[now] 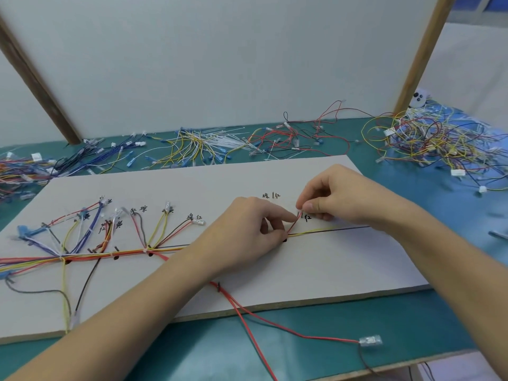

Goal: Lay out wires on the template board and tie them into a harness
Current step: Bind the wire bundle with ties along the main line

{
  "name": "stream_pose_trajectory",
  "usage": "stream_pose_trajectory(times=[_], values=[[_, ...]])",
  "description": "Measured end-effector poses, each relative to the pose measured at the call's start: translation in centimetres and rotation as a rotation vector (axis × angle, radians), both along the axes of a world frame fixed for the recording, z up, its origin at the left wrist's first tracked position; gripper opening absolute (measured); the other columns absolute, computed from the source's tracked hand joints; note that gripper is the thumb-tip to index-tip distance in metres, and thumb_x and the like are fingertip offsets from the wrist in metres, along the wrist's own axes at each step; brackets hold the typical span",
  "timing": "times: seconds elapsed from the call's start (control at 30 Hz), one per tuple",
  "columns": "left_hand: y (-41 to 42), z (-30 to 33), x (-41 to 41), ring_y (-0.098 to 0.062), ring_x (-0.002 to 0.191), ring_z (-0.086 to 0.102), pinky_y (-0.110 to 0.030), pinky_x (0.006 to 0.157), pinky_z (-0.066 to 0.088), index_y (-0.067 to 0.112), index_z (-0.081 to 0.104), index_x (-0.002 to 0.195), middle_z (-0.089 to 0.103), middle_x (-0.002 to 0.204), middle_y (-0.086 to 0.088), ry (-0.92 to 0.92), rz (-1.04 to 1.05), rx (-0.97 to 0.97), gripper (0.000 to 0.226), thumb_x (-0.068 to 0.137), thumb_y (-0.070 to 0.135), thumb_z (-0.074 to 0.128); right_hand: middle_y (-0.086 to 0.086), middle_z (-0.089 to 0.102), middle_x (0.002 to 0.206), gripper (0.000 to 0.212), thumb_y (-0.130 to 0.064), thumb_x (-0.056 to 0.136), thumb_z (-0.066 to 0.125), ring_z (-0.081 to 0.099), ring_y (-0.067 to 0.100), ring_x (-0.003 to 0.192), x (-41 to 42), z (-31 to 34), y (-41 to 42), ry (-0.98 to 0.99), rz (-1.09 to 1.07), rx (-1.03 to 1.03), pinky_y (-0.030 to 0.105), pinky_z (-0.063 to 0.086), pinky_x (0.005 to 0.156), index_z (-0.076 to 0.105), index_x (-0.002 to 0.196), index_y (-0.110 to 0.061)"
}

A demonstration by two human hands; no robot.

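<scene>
The white template board (209,185) lies flat on the green table, marked with handwritten labels and black lines. A bundled harness of coloured wires (110,253) runs along its trunk line at the left, with several branches fanning upward to connectors. My left hand (247,229) pinches a thin red wire (293,223) where it leaves the trunk line. My right hand (338,198) pinches the upper end of that same red wire beside a label. Two red wires (247,314) trail off the board's front edge to a clear connector (370,340).
Loose piles of wires lie behind the board: blue ones (90,158), yellow ones with white cable ties (203,145), red ones (291,138) and a big tangled heap (439,138) at the right. A white panel (220,56) with wooden posts stands behind.
</scene>
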State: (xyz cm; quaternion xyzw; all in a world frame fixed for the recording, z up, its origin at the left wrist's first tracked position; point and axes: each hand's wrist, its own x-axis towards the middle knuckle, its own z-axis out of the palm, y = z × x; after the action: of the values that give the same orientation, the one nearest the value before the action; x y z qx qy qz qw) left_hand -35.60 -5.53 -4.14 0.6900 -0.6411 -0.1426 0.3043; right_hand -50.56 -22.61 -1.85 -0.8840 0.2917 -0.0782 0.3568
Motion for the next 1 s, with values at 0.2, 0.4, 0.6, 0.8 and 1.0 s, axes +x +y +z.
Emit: stream_pose_trajectory(times=[0.2,0.4,0.6,0.8,1.0], values=[[-0.1,-0.3,-0.2,0.004,0.069,0.051,-0.017,0.068,0.035,0.034,0.076,0.119,0.063,0.095,0.007,-0.116,-0.047,0.023,0.029,0.097,0.019,0.064,-0.012,0.069,0.062,0.020,-0.014,0.086,0.078,0.059,-0.002,0.050,1.5,0.8,0.8,0.173,-0.010,-0.234,0.021,0.044,0.056,0.074,0.072,-0.028],[0.1,-0.4,0.0,0.009,0.074,0.046,-0.023,0.072,0.033,0.030,0.072,0.128,0.059,0.097,0.002,-0.162,-0.085,0.004,0.030,0.101,0.022,0.059,-0.013,0.067,0.076,0.013,-0.014,0.086,0.077,0.062,0.010,0.073,0.6,0.3,2.0,0.164,-0.013,-0.355,0.027,0.046,0.066,0.077,0.080,-0.026],[-0.1,-0.8,-0.4,-0.007,0.080,0.044,-0.025,0.077,0.038,0.029,0.068,0.132,0.053,0.096,0.003,-0.224,-0.086,-0.002,0.034,0.101,0.023,0.054,-0.010,0.060,0.089,0.013,-0.018,0.090,0.063,0.058,0.015,0.085,-0.9,-1.4,3.4,0.035,-0.013,-0.482,0.036,0.051,0.081,0.074,0.085,-0.024],[0.0,-0.5,-1.3,-0.021,0.095,0.058,-0.033,0.085,0.044,0.029,0.060,0.138,0.048,0.100,0.002,-0.299,-0.059,0.042,0.042,0.098,0.021,0.049,-0.009,0.063,0.091,0.009,-0.020,0.092,0.066,0.057,0.011,0.083,-1.5,-2.2,3.7,-0.097,-0.035,-0.480,0.032,0.049,0.079,0.071,0.099,-0.022],[0.0,-0.3,-1.5,-0.022,0.097,0.059,-0.038,0.087,0.045,0.033,0.058,0.141,0.053,0.103,-0.003,-0.290,-0.033,0.066,0.045,0.099,0.021,0.049,-0.008,0.060,0.094,0.008,-0.021,0.092,0.065,0.057,0.009,0.085,-1.5,-2.6,3.9,-0.113,-0.053,-0.469,0.028,0.046,0.078,0.072,0.089,-0.023]])
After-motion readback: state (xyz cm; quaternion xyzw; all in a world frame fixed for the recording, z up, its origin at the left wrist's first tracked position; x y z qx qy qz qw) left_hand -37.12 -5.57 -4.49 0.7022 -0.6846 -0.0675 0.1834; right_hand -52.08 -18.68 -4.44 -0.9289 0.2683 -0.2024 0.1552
